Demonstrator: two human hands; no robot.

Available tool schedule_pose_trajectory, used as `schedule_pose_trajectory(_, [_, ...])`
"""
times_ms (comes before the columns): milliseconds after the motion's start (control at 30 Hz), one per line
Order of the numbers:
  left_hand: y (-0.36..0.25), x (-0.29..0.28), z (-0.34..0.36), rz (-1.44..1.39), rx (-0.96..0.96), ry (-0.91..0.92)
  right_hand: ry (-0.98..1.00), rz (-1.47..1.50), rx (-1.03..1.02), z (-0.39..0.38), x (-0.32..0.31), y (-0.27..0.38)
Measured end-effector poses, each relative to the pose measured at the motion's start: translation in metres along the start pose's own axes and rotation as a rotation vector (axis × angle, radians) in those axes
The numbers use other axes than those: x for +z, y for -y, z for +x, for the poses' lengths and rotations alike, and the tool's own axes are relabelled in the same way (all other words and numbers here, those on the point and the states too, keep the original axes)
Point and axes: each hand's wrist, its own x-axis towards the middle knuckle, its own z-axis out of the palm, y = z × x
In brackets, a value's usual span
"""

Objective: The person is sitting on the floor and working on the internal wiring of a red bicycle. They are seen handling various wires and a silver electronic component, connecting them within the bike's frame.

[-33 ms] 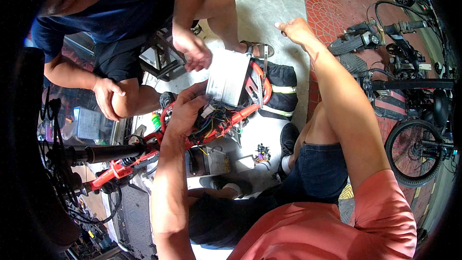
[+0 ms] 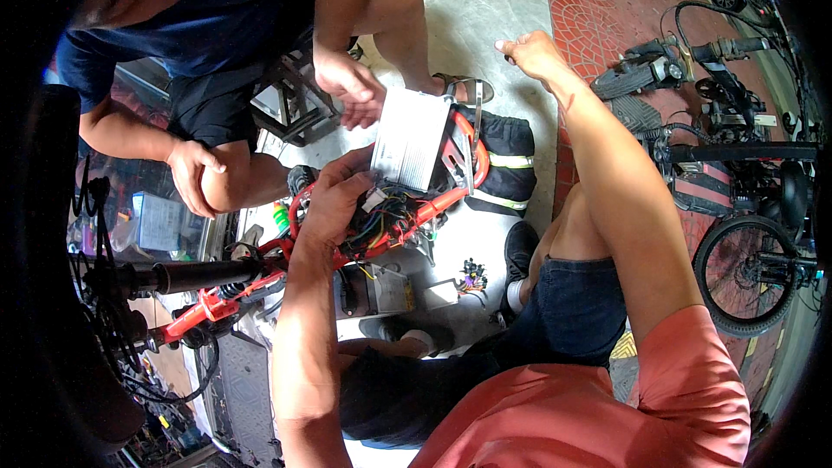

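My left hand (image 2: 334, 201) reaches into a bundle of coloured wires (image 2: 381, 225) inside the red tube frame (image 2: 438, 201) of a small electric vehicle, its fingers closed on wires by a white connector. A silver ribbed controller box (image 2: 412, 139) stands tilted right above the wires. A person in a dark blue shirt crouches opposite; one of their hands (image 2: 347, 82) touches the box's top edge, the other (image 2: 195, 175) rests on their knee. My right hand (image 2: 530, 54) is raised far to the right over the floor, fingers curled together, with nothing visible in it.
A black handlebar grip (image 2: 186, 276) juts in at the left. Below the frame lie a grey box (image 2: 390, 293) and a small connector cluster (image 2: 472, 277) on the floor. Another black bike (image 2: 745, 165) stands at the right on red paving. A black-and-yellow bag (image 2: 511, 165) lies behind the frame.
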Motion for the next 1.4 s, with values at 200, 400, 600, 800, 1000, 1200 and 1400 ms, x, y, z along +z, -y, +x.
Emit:
schedule_pose_trajectory(200, [0.003, -0.004, -0.003, 0.008, 0.022, -0.016, 0.179, -0.030, -0.004, -0.034, -0.013, 0.040])
schedule_pose_trajectory(400, [-0.005, 0.005, 0.003, 0.018, 0.008, -0.004, -0.088, 0.094, -0.317, -0.008, 0.004, 0.002])
schedule_pose_trajectory(600, [-0.006, 0.001, -0.005, -0.017, -0.009, -0.016, 0.005, 0.080, -0.566, -0.124, -0.033, 0.111])
schedule_pose_trajectory(800, [-0.006, 0.002, 0.000, 0.007, -0.005, 0.021, 0.509, -0.331, -1.265, -0.238, -0.003, 0.138])
schedule_pose_trajectory(1000, [-0.008, 0.004, 0.002, 0.105, 0.013, 0.030, 0.447, -0.338, -1.300, -0.249, 0.027, 0.126])
schedule_pose_trajectory(1200, [-0.005, 0.007, 0.000, 0.112, 0.066, 0.007, 0.561, -0.515, -1.178, -0.255, 0.014, 0.155])
schedule_pose_trajectory(1400, [0.005, -0.001, 0.002, 0.113, 0.096, 0.050, 0.596, -0.682, -1.148, -0.259, 0.017, 0.165])
